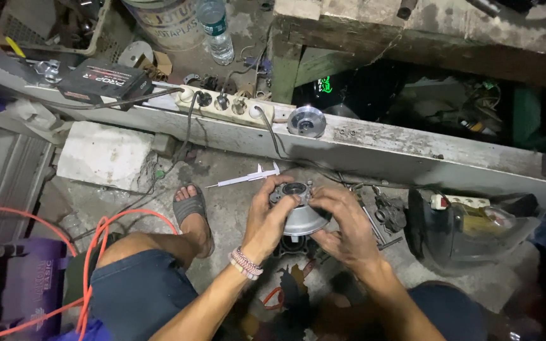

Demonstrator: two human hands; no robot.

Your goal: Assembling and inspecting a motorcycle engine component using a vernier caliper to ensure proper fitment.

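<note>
— What's underfoot?
— A stained concrete floor (235, 215), cluttered; a vernier caliper (246, 178) lies near a pale beam (374, 148).
— The hands?
— Left hand (272, 218) and right hand (344, 222) both grip a round metal pulley housing (299, 211), held above the floor.

A cramped repair workshop, bare stained concrete floor (235, 189), grimy metal beam (380, 148) running across it, power strip (225, 104) on the beam, caliper (244, 179) just below the beam, hand tools (383, 215) on the floor below it, cluttered workbench (412, 38) beyond the beam
</note>
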